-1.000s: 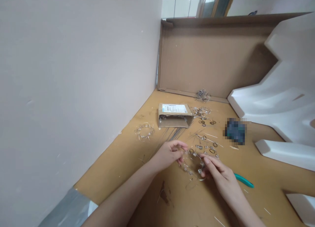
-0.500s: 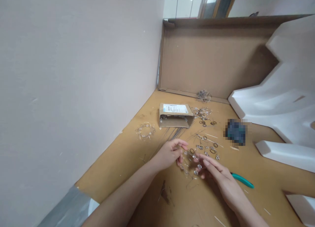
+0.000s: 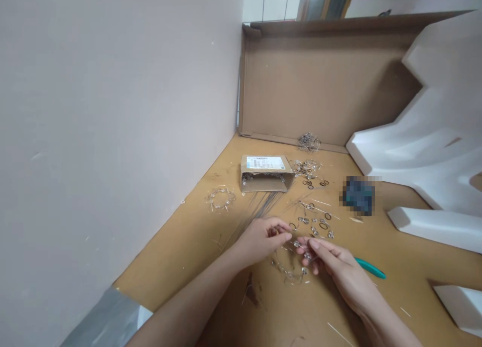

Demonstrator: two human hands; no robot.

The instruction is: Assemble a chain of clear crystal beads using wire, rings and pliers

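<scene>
A loop of thin wire strung with clear beads (image 3: 289,275) hangs just above the table between my hands. My right hand (image 3: 335,264) pinches its upper right part with thumb and fingers, close to two beads. My left hand (image 3: 265,239) is at the loop's upper left, thumb and fingertips drawn together. Whether a wire end lies in that pinch is too fine to make out. Behind the hands lie dark rings (image 3: 324,226) and loose clear beads (image 3: 315,231). A teal-handled tool (image 3: 371,268) lies beside my right wrist, its head hidden.
An open small cardboard box (image 3: 266,173) with a label stands behind, thin wires (image 3: 265,204) spread before it. Another beaded loop (image 3: 221,199) lies left. Wire piles (image 3: 307,168) sit right of the box. White foam (image 3: 425,231) borders the right, a pale wall (image 3: 113,111) the left.
My left hand has let go of the loop's left side and its fingers have closed near the top. The loop now hangs lower from my right hand. The view has shifted slightly.
</scene>
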